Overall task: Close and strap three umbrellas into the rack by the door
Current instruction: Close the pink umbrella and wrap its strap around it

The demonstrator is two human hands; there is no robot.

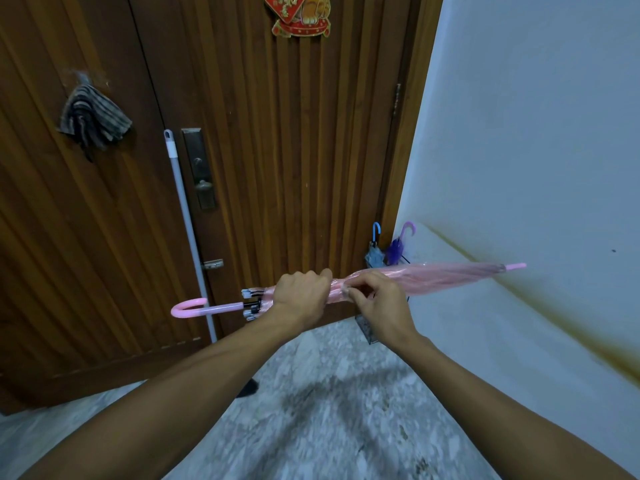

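Note:
A closed pink umbrella (446, 277) lies level across the view, its hooked handle to the left and its tip to the right. My left hand (301, 294) grips the folded canopy near the handle end. Just to its right, my right hand (375, 299) pinches the strap against the canopy. Behind them, a blue umbrella (375, 249) and a purple umbrella (398, 245) stand upright in a wire rack (367, 329) in the corner between door and wall. The pink umbrella and my hands hide most of the rack.
The brown wooden door (277, 150) fills the background, with a lock plate (199, 168) on it. A grey mop pole (188, 230) leans against it. A striped cloth (91, 116) hangs at the upper left. The white wall (536, 150) is to the right.

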